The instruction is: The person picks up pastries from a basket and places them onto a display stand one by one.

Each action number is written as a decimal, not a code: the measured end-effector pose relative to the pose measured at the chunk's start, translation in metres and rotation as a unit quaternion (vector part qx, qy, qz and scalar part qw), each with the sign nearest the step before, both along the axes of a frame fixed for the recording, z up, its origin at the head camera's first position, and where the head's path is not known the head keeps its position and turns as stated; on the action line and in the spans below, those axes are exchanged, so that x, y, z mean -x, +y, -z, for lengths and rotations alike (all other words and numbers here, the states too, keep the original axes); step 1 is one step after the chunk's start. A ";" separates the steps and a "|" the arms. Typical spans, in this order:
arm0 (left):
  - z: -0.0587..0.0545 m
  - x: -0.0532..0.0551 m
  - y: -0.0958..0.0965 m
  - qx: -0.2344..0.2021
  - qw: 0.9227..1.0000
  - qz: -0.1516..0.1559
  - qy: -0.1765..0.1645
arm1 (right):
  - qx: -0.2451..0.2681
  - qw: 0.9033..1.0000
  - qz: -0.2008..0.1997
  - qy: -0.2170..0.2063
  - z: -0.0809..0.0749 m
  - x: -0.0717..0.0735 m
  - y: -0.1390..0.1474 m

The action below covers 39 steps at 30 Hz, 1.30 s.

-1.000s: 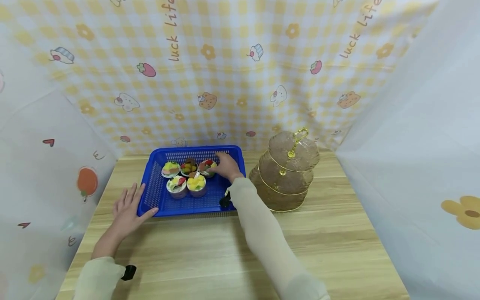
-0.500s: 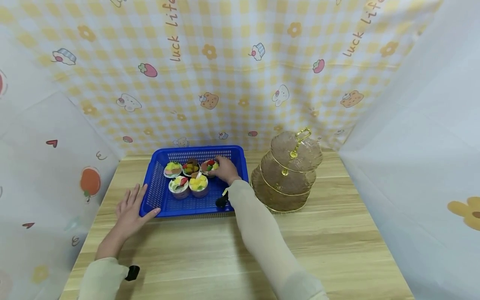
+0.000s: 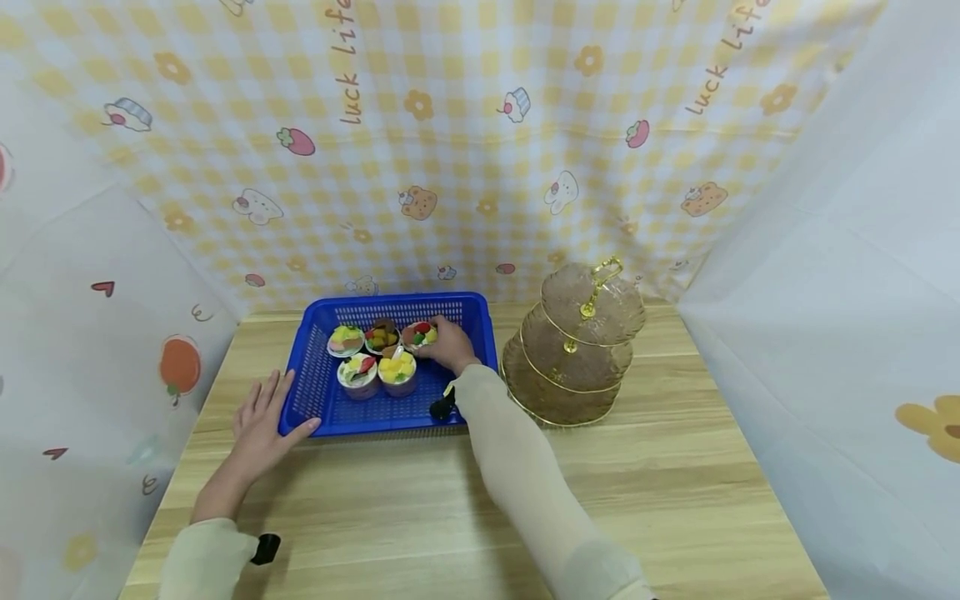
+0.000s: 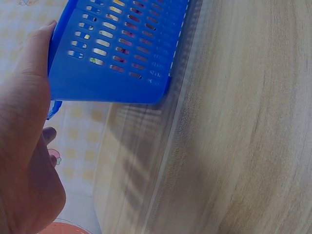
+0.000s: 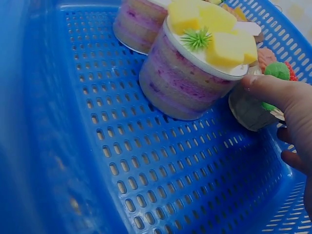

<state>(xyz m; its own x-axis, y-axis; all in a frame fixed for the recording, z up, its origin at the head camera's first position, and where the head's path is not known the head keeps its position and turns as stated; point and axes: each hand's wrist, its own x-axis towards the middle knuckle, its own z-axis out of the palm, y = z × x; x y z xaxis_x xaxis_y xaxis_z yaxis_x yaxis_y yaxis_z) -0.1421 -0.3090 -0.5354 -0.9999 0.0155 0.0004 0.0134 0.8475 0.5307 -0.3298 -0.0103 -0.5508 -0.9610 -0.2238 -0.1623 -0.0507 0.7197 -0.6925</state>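
Observation:
A blue plastic basket holds several dessert cups topped with fruit. At its back right, my right hand grips a dessert cup with red and green topping. The right wrist view has the thumb against that cup's near side, the other fingers partly hidden behind it. Close by stands a cup with yellow cubes and purple layers. My left hand rests at the basket's left front corner with fingers extended. In the left wrist view its thumb lies along the basket's rim.
To the right of the basket stands a three-tier stand of brownish clear plates with gold edges and a gold handle. Wooden tabletop stretches in front. A checked cloth hangs behind, with white sheets at both sides.
My right fingers have closed in around the cup at the back right, with slight hand movement. The left hand keeps its place on the basket. The head view has shifted slightly.

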 end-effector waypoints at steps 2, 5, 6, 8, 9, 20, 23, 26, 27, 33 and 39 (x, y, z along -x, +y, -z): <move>0.001 0.000 0.000 0.002 1.000 0.001 0.000 | -0.016 1.000 0.000 0.001 0.000 -0.001 -0.001; 0.001 0.000 0.000 0.001 1.000 -0.001 0.000 | -0.029 1.000 0.000 0.004 0.000 -0.002 -0.002; 0.001 0.000 0.000 -0.001 1.000 -0.002 -0.001 | -0.030 1.000 0.000 0.005 -0.001 -0.002 -0.002; 0.000 -0.001 -0.001 -0.003 1.000 -0.003 0.002 | -0.024 1.000 0.001 0.006 0.000 -0.002 -0.003; 0.000 -0.001 -0.001 -0.003 1.000 -0.003 0.002 | -0.022 1.000 0.001 0.008 -0.001 -0.003 -0.003; 0.000 0.000 -0.001 -0.006 1.000 -0.006 -0.003 | -0.041 0.999 -0.005 0.024 0.003 -0.001 -0.002; 0.000 -0.001 -0.001 -0.007 1.000 -0.005 -0.004 | -0.035 0.999 -0.005 0.025 0.002 -0.002 -0.002; 0.000 -0.002 0.000 -0.009 1.000 -0.005 -0.006 | -0.038 0.999 -0.005 0.020 0.003 -0.002 0.000; 0.000 -0.003 0.000 -0.011 1.000 -0.004 -0.009 | -0.040 0.999 -0.007 0.017 0.002 -0.003 0.000; -0.001 -0.003 0.001 -0.011 1.000 -0.003 -0.001 | -0.030 0.999 -0.020 0.015 -0.008 -0.002 0.000; -0.003 -0.002 0.001 -0.011 1.000 -0.001 0.002 | -0.023 0.999 -0.030 0.034 -0.020 0.001 -0.001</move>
<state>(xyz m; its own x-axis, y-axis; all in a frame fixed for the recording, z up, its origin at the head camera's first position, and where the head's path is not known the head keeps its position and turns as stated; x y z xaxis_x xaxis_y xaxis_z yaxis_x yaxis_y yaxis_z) -0.1399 -0.3079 -0.5321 -0.9999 0.0127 0.0044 0.0131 0.8357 0.5490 -0.3309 -0.0117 -0.5305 -0.9552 -0.2756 -0.1080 -0.1411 0.7446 -0.6525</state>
